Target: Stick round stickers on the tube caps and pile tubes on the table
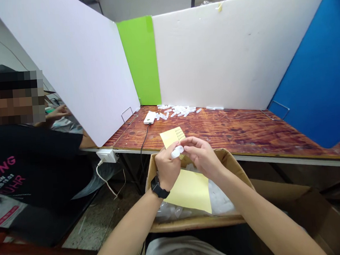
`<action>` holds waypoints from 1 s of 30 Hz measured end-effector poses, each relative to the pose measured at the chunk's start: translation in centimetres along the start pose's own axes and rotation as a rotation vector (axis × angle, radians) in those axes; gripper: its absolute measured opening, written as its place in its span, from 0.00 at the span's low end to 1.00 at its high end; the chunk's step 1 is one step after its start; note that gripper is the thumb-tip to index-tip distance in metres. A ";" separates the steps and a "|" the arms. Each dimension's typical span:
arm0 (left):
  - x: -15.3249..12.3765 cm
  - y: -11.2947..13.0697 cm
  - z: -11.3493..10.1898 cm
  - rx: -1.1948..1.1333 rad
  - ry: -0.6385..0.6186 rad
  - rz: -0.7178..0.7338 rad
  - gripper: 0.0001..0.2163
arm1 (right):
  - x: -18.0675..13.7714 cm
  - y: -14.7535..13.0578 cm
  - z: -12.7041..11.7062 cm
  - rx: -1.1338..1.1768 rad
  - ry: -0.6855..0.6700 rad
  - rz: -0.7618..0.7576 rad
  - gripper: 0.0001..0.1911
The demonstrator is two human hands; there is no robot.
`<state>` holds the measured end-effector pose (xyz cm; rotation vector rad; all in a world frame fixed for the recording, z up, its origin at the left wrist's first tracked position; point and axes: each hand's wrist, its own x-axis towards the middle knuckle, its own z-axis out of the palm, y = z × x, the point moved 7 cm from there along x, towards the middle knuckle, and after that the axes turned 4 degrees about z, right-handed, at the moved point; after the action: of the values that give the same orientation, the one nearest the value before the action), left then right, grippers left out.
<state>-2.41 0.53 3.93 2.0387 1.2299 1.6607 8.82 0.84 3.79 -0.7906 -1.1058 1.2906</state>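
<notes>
The left hand [167, 168], a black wristwatch [159, 187] on its wrist, pinches a small white plastic capsule [176, 152] between thumb and fingers, and the right hand [202, 154] presses its curled fingertips [187, 145] against the capsule's other end. Just beyond the hands stands a yellow sheet [170, 137] printed with a grid of dark dots; below them a second yellow sheet [190, 191] lies in a cardboard box [229, 168] over a clear plastic bag [221, 197]. Ahead of the hands, on the wooden bench [231, 133], scattered white plastic pieces [177, 111] lie beside a white corded unit [150, 117]. Far left of the hands, a co-worker's hand [56, 112] shows behind a white panel [75, 68]
</notes>
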 end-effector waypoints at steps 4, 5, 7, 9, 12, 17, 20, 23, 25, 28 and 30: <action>0.0 0.0 0.1 -0.014 -0.039 0.014 0.13 | 0.4 0.5 0.1 0.007 -0.072 0.026 0.09; 0.0 0.0 0.1 -0.032 -0.030 0.016 0.12 | 0.4 0.6 0.1 0.014 -0.089 0.044 0.09; 0.1 0.0 0.0 -0.086 -0.013 0.008 0.12 | 0.5 0.6 0.1 0.008 -0.115 0.043 0.09; 0.1 0.0 0.1 -0.153 -0.027 -0.018 0.12 | 0.3 -0.3 0.3 -0.105 -0.151 -0.044 0.11; 0.2 -0.1 0.8 -0.244 -0.107 -0.083 0.10 | -0.3 -2.1 0.6 -0.421 -0.178 -0.253 0.12; 0.4 -1.8 2.1 -0.447 -0.318 -0.322 0.16 | -0.4 -4.7 -2.8 -0.527 -0.030 -0.285 0.08; 0.7 -4.4 1.6 -0.403 -0.226 -0.492 0.18 | -0.7 -4.1 -4.3 -0.465 -0.276 -0.017 0.09; 0.8 -6.2 1.5 -0.349 -0.174 -0.542 0.15 | -2.1 -1.4 -4.1 -0.549 -0.662 0.331 0.11; 0.9 -6.6 1.8 -0.352 -0.170 -0.537 0.14 | -1.1 -0.9 -4.5 -0.587 -0.602 0.309 0.12; 1.0 -6.7 2.1 -0.373 -0.183 -0.548 0.13 | 2.3 -2.7 -7.4 -0.586 0.011 -0.019 0.14; 1.0 -6.5 2.3 -0.388 -0.199 -0.581 0.14 | 2.7 -3.3 -8.7 -0.658 0.334 -0.150 0.15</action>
<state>-3.27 5.99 -0.38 1.3992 1.1695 1.2610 17.90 4.12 4.59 -1.3254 -1.2936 0.6236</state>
